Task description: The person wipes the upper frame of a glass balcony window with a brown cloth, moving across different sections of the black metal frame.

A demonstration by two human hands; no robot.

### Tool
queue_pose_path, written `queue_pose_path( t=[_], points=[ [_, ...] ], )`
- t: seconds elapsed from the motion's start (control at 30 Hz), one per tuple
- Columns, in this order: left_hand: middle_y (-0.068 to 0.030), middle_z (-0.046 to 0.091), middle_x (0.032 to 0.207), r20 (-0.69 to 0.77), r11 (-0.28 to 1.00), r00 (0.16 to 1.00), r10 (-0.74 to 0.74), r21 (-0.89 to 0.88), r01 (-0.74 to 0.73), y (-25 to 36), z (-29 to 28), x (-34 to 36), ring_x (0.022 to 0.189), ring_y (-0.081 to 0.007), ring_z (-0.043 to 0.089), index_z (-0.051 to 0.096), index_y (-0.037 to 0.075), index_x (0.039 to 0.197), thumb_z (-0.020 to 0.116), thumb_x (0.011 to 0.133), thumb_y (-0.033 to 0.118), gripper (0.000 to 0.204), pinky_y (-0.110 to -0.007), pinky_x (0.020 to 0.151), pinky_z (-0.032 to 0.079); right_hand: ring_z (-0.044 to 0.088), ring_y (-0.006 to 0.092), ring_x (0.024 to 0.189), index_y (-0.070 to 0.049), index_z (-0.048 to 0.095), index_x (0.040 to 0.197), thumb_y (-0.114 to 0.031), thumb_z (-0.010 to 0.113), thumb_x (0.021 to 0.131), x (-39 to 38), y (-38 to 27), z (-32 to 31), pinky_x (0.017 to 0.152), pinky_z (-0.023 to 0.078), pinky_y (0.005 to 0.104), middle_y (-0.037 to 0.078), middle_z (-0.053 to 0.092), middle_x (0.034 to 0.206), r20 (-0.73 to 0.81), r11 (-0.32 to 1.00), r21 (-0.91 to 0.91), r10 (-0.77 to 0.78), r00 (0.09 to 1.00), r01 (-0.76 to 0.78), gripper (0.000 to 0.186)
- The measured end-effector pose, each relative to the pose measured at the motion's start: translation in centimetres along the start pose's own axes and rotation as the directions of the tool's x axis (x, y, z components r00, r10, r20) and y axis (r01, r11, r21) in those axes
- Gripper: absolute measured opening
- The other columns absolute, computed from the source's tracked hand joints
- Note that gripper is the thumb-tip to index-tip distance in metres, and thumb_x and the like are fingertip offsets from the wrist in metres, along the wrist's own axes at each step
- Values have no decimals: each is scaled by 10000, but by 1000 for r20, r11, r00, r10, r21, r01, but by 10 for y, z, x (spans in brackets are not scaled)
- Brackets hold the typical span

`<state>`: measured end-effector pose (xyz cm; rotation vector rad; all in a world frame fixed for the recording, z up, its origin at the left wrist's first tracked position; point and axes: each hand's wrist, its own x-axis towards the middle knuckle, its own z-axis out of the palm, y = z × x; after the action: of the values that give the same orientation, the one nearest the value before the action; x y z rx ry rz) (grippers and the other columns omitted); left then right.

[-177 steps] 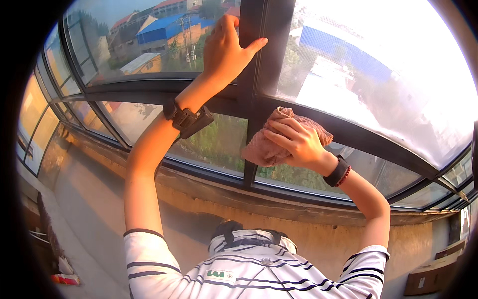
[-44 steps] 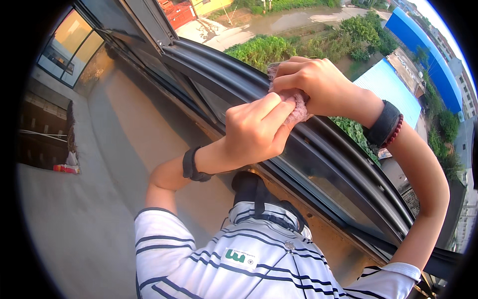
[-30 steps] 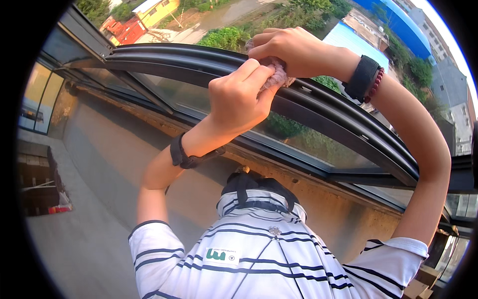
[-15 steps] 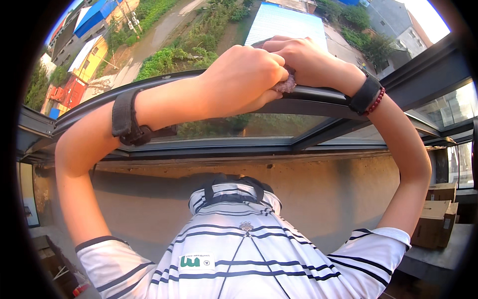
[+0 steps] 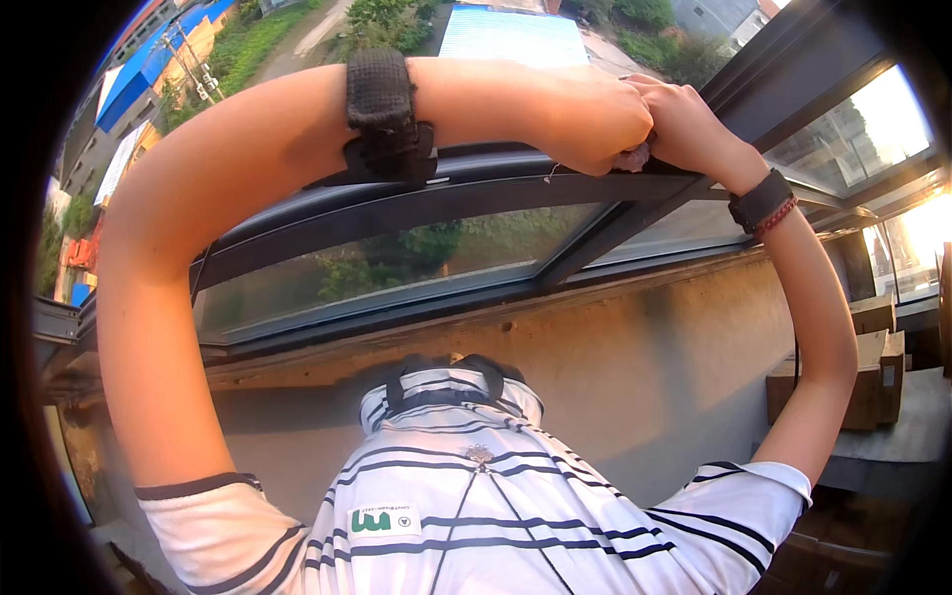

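Observation:
My left hand (image 5: 598, 121) and my right hand (image 5: 691, 132) meet at the top right of centre, fingers closed on a pinkish cloth (image 5: 635, 157), which is mostly hidden under them. The cloth rests against the dark metal rail (image 5: 496, 171) of the opened window, above a fixed lower glass pane (image 5: 416, 260). My right hand's fingertips are partly covered by my left. Both wrists carry dark straps, and a red bead bracelet sits on my right wrist.
A concrete parapet wall (image 5: 615, 362) runs below the window. Cardboard boxes (image 5: 868, 387) are stacked at the right. An upright dark window post (image 5: 769, 74) slants up at the upper right. Beyond the opening lie rooftops, greenery and a road far below.
Since half a second ago both hands have shifted rightward along the rail with the cloth, my left forearm rising across the opening. Earlier, my left hand was on a window post, without the cloth.

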<state>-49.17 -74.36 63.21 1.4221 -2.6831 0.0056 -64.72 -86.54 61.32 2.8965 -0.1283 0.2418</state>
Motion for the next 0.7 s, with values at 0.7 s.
queue_pose_path(
  t=[0.7],
  points=[
    [-219,661,868,-161,983,987,-4,-182,-26,-3,-4,18,839,-362,649,584,-24,928,758,708,280,413,-416,696,522,585,304,962,-106,576,1108,-15,705,613,-44,-21,-8,753,496,372,93,612,987,-213,975,-39,206,955,-219,520]
  ],
)
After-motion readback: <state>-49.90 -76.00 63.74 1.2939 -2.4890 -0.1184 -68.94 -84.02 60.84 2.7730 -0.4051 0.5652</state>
